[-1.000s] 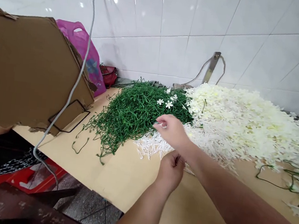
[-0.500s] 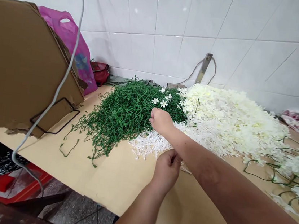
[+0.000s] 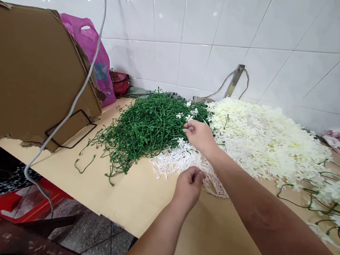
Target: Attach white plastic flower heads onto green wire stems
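My left hand (image 3: pixel 188 187) is closed in a pinch just in front of the heap of thin white stamen-like pieces (image 3: pixel 172 163). Whatever its fingertips hold is hidden or too small to name. Above the right edge of a big tangle of green plastic stems (image 3: pixel 145 124) is my right hand (image 3: pixel 200 136), its fingers loosely curled and slightly apart, with nothing visible between them. A white artificial flower (image 3: pixel 181 141) shows just below its fingertips. A few more white flowers (image 3: pixel 189 117) lie on the stems behind that hand. White and cream petals (image 3: pixel 264 139) are piled to its right.
At the left stand a cardboard box (image 3: pixel 34 73), a pink plastic bag (image 3: pixel 89 47) and a black wire frame (image 3: pixel 71 146). A grey cable (image 3: pixel 83 88) hangs in front. Stemmed white flowers (image 3: pixel 336 189) lie at the right. The tiled wall (image 3: pixel 196 64) bounds the table.
My right hand has moved right, off the stem tangle's edge, and its fingers have loosened. A white flower now shows below it. My left hand stays pinched, and the view has shifted slightly.
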Motion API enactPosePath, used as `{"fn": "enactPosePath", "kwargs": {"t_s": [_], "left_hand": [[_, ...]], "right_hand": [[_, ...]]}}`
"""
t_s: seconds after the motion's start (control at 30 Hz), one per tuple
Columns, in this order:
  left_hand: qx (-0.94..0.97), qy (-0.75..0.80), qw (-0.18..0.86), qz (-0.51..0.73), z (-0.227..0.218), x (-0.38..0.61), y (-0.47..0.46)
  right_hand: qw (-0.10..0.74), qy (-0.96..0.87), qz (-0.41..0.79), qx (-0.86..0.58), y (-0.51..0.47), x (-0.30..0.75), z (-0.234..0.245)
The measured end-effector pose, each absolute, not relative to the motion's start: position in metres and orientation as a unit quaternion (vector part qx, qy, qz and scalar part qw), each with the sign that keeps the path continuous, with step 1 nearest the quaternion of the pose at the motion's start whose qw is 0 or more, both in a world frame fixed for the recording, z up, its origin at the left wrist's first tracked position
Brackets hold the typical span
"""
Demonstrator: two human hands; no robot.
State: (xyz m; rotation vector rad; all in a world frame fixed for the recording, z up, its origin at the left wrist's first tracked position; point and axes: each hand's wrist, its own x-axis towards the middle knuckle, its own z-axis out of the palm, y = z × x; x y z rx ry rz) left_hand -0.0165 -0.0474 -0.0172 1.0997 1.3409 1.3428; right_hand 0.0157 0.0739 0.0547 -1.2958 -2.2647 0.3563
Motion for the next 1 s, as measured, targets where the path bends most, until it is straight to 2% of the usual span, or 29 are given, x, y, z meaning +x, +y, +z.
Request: {"fn": "enactPosePath", "kwargs": {"t_s": [0.2,0.3,0.43,0.83,1.0], "left_hand": [[0.364,0.533,0.469,0.603,-0.008,-0.02,-0.048],[0.363,0.512,0.473,0.618,-0.007,-0.02,-0.05],[0.391,0.475,0.489,0.619,-0.003,-0.017,-0.054],[0.415,0.486,0.504,0.581,0.0,-0.02,-0.057],[0.399,0.509,0.508,0.569,0.003,-0.021,-0.057]], "right_hand": [[0.418,-0.681,0.419,-0.431,0.03,0.084,0.053],[0.422,-0.617,0.501,-0.435,0.009,0.109,0.045],[0.38,-0.604,0.542,-0.443,-0.008,0.122,0.037],[0.237,-0.755,0.435,-0.429,-0.026,0.126,0.03],[0.227,-0.78,0.256,-0.523,-0.013,0.161,0.027]]}}
